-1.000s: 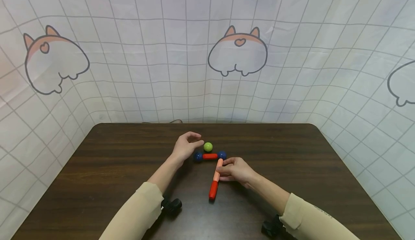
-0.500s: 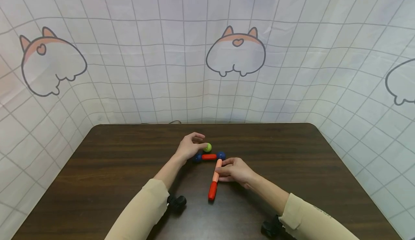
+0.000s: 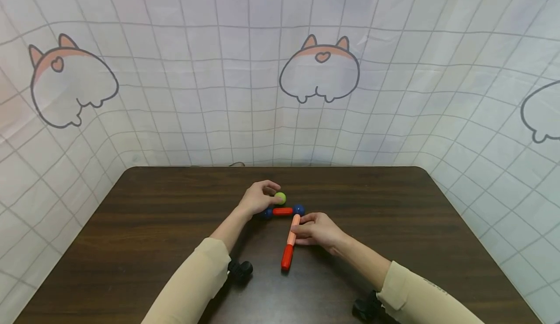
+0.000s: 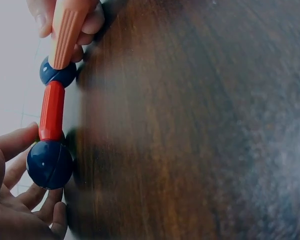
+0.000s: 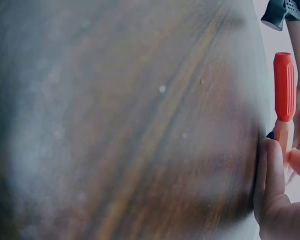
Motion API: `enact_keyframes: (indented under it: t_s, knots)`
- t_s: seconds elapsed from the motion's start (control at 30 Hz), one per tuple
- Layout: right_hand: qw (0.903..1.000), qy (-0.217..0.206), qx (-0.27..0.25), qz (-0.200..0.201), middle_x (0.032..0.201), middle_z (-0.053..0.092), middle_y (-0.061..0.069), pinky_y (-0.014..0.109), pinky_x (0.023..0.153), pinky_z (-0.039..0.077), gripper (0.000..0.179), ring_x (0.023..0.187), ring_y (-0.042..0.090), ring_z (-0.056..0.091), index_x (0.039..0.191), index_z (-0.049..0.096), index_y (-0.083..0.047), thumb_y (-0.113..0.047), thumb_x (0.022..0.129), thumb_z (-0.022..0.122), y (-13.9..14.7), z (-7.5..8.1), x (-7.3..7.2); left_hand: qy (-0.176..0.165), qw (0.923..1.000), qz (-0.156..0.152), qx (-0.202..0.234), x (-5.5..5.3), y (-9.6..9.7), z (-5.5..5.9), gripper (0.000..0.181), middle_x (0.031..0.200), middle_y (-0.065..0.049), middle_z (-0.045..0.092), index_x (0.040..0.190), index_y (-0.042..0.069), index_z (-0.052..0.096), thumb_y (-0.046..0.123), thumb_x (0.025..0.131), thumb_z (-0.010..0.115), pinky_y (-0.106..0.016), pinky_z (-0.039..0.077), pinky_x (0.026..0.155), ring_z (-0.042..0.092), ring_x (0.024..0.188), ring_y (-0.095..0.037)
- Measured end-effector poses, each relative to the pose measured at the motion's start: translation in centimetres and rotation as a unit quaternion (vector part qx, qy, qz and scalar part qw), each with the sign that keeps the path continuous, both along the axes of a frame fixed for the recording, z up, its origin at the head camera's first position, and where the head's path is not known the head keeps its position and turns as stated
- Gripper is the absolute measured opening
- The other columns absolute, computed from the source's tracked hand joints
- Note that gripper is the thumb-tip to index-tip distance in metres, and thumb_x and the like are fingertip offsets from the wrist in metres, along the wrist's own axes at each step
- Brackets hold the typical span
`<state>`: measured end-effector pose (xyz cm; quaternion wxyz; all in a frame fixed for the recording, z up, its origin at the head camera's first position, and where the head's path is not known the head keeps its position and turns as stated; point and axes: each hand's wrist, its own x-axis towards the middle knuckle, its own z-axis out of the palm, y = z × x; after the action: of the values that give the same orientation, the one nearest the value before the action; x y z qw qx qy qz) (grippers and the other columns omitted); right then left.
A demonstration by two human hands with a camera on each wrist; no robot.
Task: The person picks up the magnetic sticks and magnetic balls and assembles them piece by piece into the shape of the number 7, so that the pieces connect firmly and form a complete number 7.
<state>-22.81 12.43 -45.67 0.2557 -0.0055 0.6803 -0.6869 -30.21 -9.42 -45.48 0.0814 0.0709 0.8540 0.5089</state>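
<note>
A red toy rod (image 3: 283,212) lies crosswise between a left blue ball (image 3: 267,213) and a right blue ball (image 3: 299,210). Just behind it is a small green ball (image 3: 282,196), pinched by my left hand (image 3: 256,199), whose thumb covers part of it. My right hand (image 3: 320,230) grips a peach rod (image 3: 296,219) between thumb and fingers. This rod's far end meets the right blue ball, and a second red rod (image 3: 287,258) continues from its near end. In the left wrist view the green ball is mostly hidden behind the left blue ball (image 4: 50,165).
The pieces sit mid-table on a dark wooden tabletop (image 3: 153,227). A white grid-patterned curtain (image 3: 205,95) hangs behind and at both sides. Black wrist devices, such as the left one (image 3: 240,270), ride under the sleeves.
My left hand has moved slightly right, bringing its thumb and fingers from beside the green ball onto it. My right hand and the rods stay in place.
</note>
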Motion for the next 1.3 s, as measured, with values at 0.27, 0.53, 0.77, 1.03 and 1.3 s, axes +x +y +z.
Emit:
enact_keyframes:
  t_s: [0.27, 0.53, 0.77, 1.03, 1.3]
  knots:
    - [0.9999, -0.006, 0.009, -0.004, 0.108, 0.066, 0.022, 0.037, 0.082, 0.058, 0.044, 0.090, 0.022, 0.073, 0.130, 0.046, 0.015, -0.002, 0.097, 0.069, -0.1, 0.1, -0.1, 0.008, 0.9997, -0.006, -0.024, -0.2, 0.1, 0.0, 0.029, 0.112, -0.008, 0.071, 0.117, 0.010, 0.073, 0.022, 0.092, 0.080, -0.049, 0.048, 0.097, 0.063, 0.107, -0.028]
    - [1.0000, -0.003, 0.006, 0.004, 0.109, 0.067, 0.022, 0.038, 0.083, 0.058, 0.048, 0.092, 0.023, 0.073, 0.132, 0.043, 0.016, -0.002, 0.097, 0.070, -0.1, 0.2, 0.0, 0.012, 0.9996, 0.002, -0.027, -0.3, -0.1, -0.2, 0.028, 0.106, -0.005, 0.070, 0.115, 0.011, 0.073, 0.023, 0.090, 0.081, -0.047, 0.049, 0.093, 0.063, 0.101, -0.026]
    - [1.0000, -0.008, 0.002, 0.001, 0.109, 0.066, 0.022, 0.037, 0.082, 0.058, 0.047, 0.090, 0.023, 0.073, 0.132, 0.043, 0.016, -0.002, 0.097, 0.069, -0.1, 0.3, -0.1, 0.022, 0.9997, 0.011, -0.009, -0.2, -0.5, 0.1, 0.028, 0.110, -0.007, 0.069, 0.114, 0.013, 0.073, 0.024, 0.090, 0.081, -0.048, 0.050, 0.093, 0.063, 0.106, -0.027]
    - [0.9999, -0.005, 0.009, 0.006, 0.109, 0.065, 0.022, 0.038, 0.082, 0.058, 0.048, 0.091, 0.024, 0.073, 0.132, 0.044, 0.017, -0.002, 0.097, 0.070, -0.1, 0.3, 0.2, 0.033, 0.9990, 0.017, 0.023, 0.3, -1.5, 0.4, 0.028, 0.112, -0.008, 0.069, 0.116, 0.011, 0.072, 0.022, 0.091, 0.081, -0.047, 0.051, 0.092, 0.062, 0.107, -0.027]
    - [0.9999, -0.006, 0.010, 0.000, 0.109, 0.065, 0.022, 0.037, 0.082, 0.059, 0.047, 0.090, 0.023, 0.073, 0.132, 0.045, 0.016, -0.002, 0.096, 0.070, 0.0, 0.1, 0.0, 0.049, 0.9970, 0.024, 0.055, 0.8, -2.7, 1.3, 0.030, 0.111, -0.009, 0.067, 0.117, 0.011, 0.071, 0.020, 0.090, 0.082, -0.045, 0.052, 0.089, 0.063, 0.103, -0.027]
